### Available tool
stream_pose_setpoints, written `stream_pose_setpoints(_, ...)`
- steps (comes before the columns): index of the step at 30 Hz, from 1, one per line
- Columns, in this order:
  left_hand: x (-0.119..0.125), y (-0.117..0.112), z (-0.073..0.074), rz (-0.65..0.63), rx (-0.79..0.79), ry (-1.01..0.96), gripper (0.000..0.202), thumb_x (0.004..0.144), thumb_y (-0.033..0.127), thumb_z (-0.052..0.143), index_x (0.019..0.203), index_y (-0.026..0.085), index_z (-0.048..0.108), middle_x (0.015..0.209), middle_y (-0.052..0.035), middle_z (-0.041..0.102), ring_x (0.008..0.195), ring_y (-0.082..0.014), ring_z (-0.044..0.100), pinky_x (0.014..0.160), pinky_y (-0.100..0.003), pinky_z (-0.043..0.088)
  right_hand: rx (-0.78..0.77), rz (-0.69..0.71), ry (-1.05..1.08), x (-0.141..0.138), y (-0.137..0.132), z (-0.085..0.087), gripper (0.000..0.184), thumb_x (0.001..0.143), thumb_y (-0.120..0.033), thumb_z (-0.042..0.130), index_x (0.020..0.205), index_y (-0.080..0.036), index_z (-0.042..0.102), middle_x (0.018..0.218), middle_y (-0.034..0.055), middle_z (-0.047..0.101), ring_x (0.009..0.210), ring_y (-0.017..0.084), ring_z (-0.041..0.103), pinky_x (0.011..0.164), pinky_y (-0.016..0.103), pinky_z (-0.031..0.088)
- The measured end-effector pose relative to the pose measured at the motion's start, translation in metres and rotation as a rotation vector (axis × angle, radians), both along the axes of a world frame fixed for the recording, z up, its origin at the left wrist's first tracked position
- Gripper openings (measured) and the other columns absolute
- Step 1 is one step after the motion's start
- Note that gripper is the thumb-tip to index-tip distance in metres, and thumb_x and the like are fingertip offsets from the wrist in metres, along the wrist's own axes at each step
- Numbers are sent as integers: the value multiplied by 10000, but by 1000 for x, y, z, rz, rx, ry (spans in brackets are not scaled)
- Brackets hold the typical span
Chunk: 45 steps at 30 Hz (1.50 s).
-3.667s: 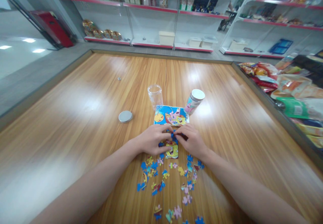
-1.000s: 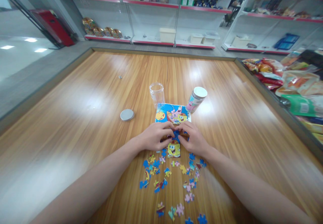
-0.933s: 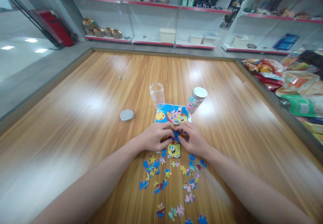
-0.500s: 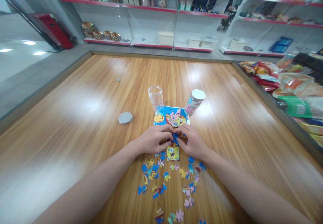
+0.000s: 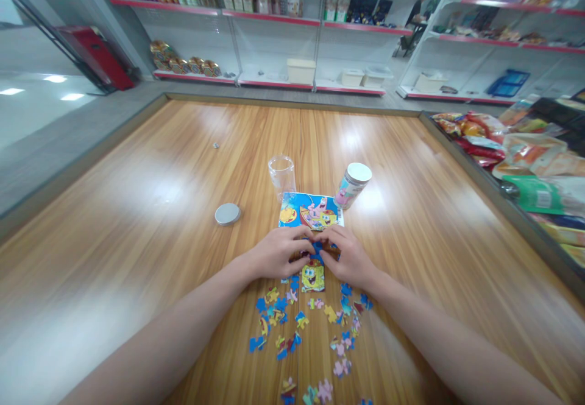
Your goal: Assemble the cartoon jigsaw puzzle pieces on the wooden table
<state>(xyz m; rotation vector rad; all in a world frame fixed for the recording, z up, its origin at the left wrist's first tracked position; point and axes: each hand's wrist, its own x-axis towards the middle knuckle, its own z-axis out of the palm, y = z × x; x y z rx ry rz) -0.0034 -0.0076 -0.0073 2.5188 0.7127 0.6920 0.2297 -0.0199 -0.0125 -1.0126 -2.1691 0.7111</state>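
My left hand (image 5: pixel 286 253) and my right hand (image 5: pixel 350 256) meet over a partly joined jigsaw puzzle (image 5: pixel 313 276) showing a yellow cartoon face. Both sets of fingers are curled in on blue puzzle pieces (image 5: pixel 317 246) at its top edge, which they partly cover. Just beyond my fingertips lies the picture sheet (image 5: pixel 311 210) with a blue cartoon scene. Loose puzzle pieces (image 5: pixel 274 313) are scattered toward me on the left, and more pink and blue pieces (image 5: pixel 342 347) lie to the right.
A clear plastic cup (image 5: pixel 282 176) stands behind the sheet. To its right is a printed canister (image 5: pixel 353 186), and a round grey lid (image 5: pixel 227 213) lies at left on the wooden table (image 5: pixel 159 240). Packaged goods (image 5: pixel 525 149) fill the right side; shelves (image 5: pixel 269 15) stand behind.
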Motion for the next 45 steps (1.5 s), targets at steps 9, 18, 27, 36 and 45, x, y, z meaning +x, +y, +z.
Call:
stream_pose_setpoints(9, -1, 0, -1, 0, 15, 8, 176, 893, 221, 597, 1045, 190, 680, 1171, -90, 626, 1041, -209, 635, 890, -357, 552, -6, 4, -16, 1, 0, -1, 287, 852, -104, 618, 1104, -241, 630, 1050, 61, 633, 1011, 235, 588, 889, 412, 482)
stream_pose_setpoints(18, 1, 1, -2, -14, 46, 8, 210, 923, 240, 568, 1093, 184, 677, 1154, -109, 631, 1011, -215, 634, 873, -374, 553, -23, 9, -2, 0, 1, 0, 279, 857, -83, 595, 1082, -243, 636, 1009, 51, 634, 975, 223, 594, 862, 391, 488)
stream_pose_setpoints(27, 0, 0, -1, -11, -14, -113, 183, 886, 203, 604, 1040, 193, 702, 1146, -96, 652, 996, -205, 646, 863, -352, 553, -27, 6, 0, 1, 1, 2, 293, 841, -82, 598, 1086, -235, 644, 978, 51, 621, 912, 212, 583, 820, 373, 486)
stream_pose_setpoints(36, -6, 8, -2, 376, -1, -508, 289, 862, 6, 455, 781, 148, 693, 857, -57, 647, 787, -134, 624, 690, -263, 495, -80, -236, 280, 7, 2, 3, 119, 871, -136, 583, 844, -201, 679, 822, 26, 608, 696, 147, 545, 606, 287, 408)
stream_pose_setpoints(45, -6, 10, -4, 398, -57, -554, 296, 789, -31, 479, 651, 150, 669, 713, -20, 649, 679, -121, 617, 629, -238, 468, -123, -260, 297, 5, 3, 3, 122, 844, -121, 580, 814, -192, 675, 790, 10, 596, 647, 125, 521, 567, 267, 382)
